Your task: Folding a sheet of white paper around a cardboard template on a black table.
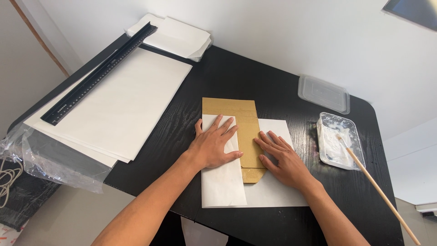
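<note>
While the left hand (214, 145) is lying flat, fingers spread, on the folded flap of white paper (223, 177), it is holding nothing, only pressing; sliding outward from the crease would probably be smoothing it best. The brown cardboard (241, 119) is sitting between the hands on the black counter (255, 77), and the right hand (282, 159) is pressing open-palmed across its edge. Whether paste is lying beneath the flap is hidden; the brush (378, 189) is running off the frame.
</note>
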